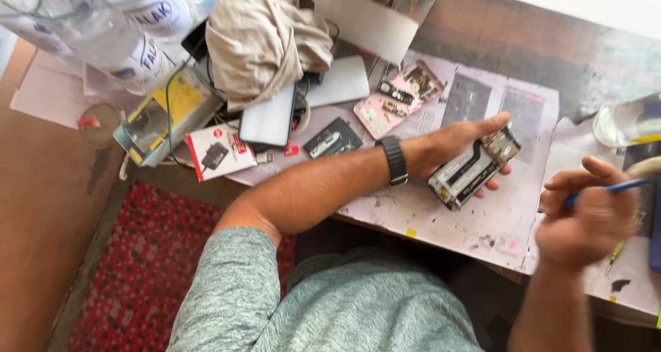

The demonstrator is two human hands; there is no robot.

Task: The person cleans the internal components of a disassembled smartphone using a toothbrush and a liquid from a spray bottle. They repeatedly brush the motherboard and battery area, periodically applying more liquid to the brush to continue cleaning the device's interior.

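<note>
Left hand: fingers curled around an opened smartphone with bare metal frame and black-and-white internals, thumb stretched along its upper edge, fingertips showing under its lower edge. Phone held tilted, just above the paper-covered wooden worktable, right of centre in view. Black wristwatch with dark band on the left wrist.

Right hand: at 3 o'clock from the phone, blurred, fingers closed in a loose fist pinching a thin blue-handled tool. Tool tip runs out toward the right edge; its end cannot be made out. Hand and phone are apart, not touching.

Outward from the phone:
- 10 o'clock, near: pink phone back panel with small black parts lying on it, flat on the paper.
- 9 o'clock, farther: small black rectangular component; beyond it a white-and-red retail box picturing a black charger.
- 10 o'clock, well apart: dark-screened smartphone with pale glare, partly under a crumpled beige cloth.
- Far 10 o'clock: clear plastic water bottles with blue-printed labels.
- 2 o'clock: clear glass vessel at the right edge.

Below the table edge, at 7 o'clock: red patterned floor mat. Person wears a grey-green knit short-sleeved shirt.
</note>
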